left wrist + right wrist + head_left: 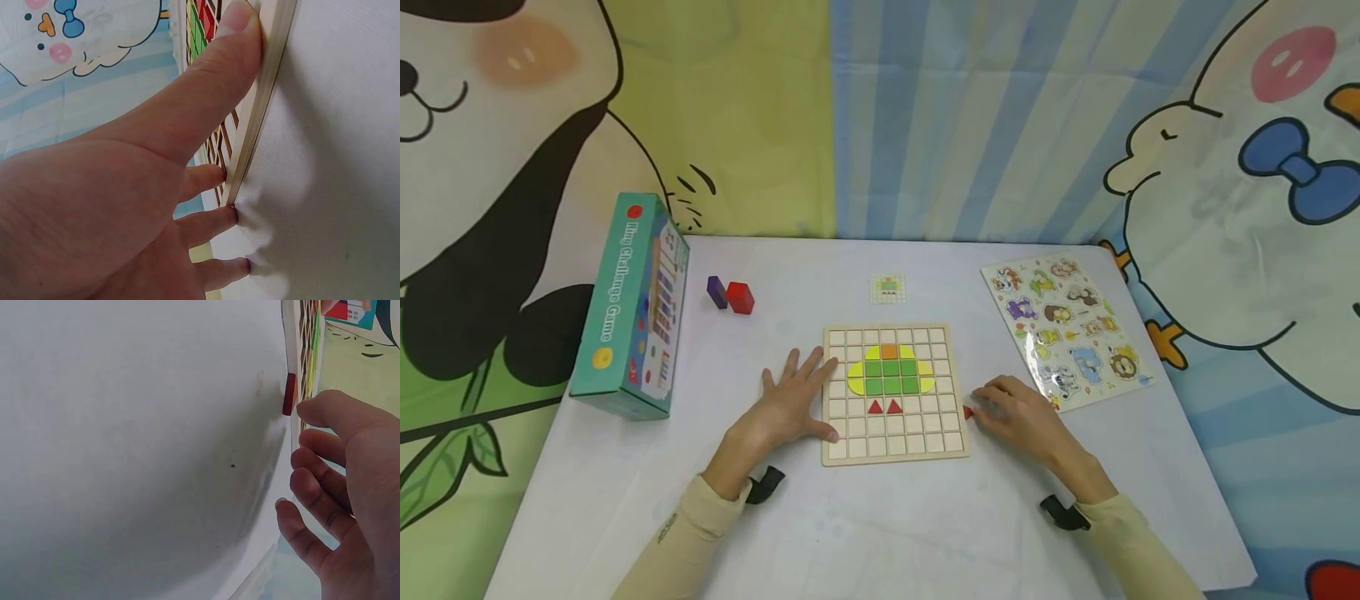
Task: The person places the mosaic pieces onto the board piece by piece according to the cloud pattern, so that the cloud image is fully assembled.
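A wooden grid board [925, 427] lies on the table with yellow, green and orange pieces forming a rounded shape. Below that shape sit two red triangles [893, 407]. My left hand [784, 408] is spread over the board's left edge; its thumb [234, 37] rests on the frame and other fingertips touch the side. Beside the right edge lies a small red piece [967, 412]. Close to it is my right hand [1021, 419], fingers loosely bent. In the right wrist view, the red piece [289, 394] is just beyond the thumb tip, not visibly gripped.
A small pattern card [888, 289] lies behind the board. At the left stand a green game box [613, 317], a purple block [717, 292] and a red block [741, 298]. An animal sticker sheet [1067, 329] lies at the right, near the right hand.
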Tool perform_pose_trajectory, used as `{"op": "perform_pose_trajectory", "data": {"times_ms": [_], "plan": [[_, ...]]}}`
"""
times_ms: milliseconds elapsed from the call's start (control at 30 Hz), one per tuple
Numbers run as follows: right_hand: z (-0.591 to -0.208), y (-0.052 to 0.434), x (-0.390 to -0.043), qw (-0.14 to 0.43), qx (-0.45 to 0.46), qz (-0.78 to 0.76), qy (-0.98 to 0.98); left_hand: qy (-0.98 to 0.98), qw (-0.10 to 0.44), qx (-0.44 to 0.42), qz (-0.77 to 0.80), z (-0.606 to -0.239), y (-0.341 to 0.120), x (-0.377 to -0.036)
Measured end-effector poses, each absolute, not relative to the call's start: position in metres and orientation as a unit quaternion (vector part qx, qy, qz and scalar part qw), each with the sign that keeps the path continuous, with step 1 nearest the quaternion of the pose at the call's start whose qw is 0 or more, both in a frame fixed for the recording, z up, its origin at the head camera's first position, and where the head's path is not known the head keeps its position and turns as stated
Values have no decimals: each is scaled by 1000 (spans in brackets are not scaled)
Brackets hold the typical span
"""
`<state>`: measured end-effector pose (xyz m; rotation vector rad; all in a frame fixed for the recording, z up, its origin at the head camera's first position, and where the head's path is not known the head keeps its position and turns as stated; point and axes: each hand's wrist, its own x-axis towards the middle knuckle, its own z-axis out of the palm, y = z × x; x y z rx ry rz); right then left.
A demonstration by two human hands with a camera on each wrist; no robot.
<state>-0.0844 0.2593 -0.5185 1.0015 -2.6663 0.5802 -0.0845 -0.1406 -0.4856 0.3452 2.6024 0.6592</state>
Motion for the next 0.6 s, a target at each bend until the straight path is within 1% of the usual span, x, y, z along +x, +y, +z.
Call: {"op": "perform_pose_trajectory", "data": {"times_ms": [300,600], "plan": [[-524,254,-77,81,344,205,-912,938,216,127,241,-485,-141,-84],[-524,253,-75,86,343,191,-916,939,212,126,239,-485,-141,-84]]}}
